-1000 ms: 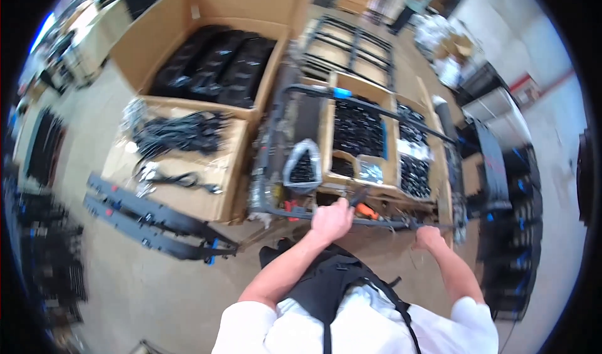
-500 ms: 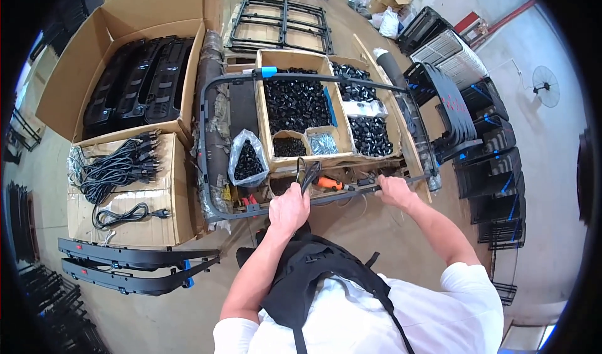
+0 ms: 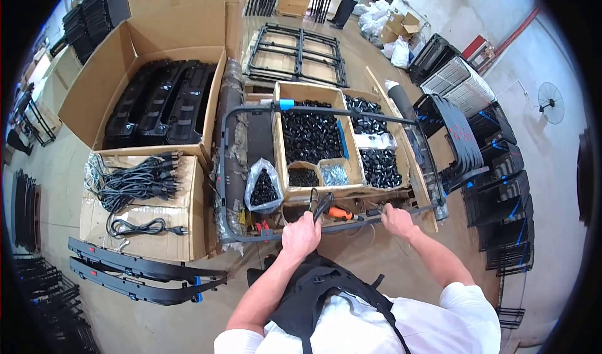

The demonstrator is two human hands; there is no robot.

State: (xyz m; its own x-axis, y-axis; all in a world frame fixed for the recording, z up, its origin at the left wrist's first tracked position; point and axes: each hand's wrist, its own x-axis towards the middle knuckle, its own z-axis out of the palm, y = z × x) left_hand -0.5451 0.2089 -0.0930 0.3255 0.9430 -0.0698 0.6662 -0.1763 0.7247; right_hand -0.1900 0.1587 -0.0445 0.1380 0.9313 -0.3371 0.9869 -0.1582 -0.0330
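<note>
A looped black cable [image 3: 324, 205] rises from my left hand [image 3: 301, 233], whose fingers are closed around it. My right hand [image 3: 397, 221] is closed at the front bar of a black rectangular frame [image 3: 251, 109]; whatever its fingertips pinch is hidden. The frame lies across the workbench, with blue tape [image 3: 286, 104] on its far bar. Between my hands lies an orange-handled tool [image 3: 340, 213]. Left of my left hand sits a red-handled tool [image 3: 262, 226], just below a plastic bag of black parts [image 3: 263, 188].
Beyond the front bar stands a divided wooden tray [image 3: 280, 134] of small black parts and screws. On the left, cords [image 3: 147, 181] lie on a carton below an open box [image 3: 94, 81] of black panels. Frames [image 3: 501, 184] stack along the right; a person [image 3: 348, 6] stands far off.
The view has shifted, so the bench appears lower and further right. Both hands keep about the same places at the frame's front bar, the left still holding the cable. More of the distant person shows.
</note>
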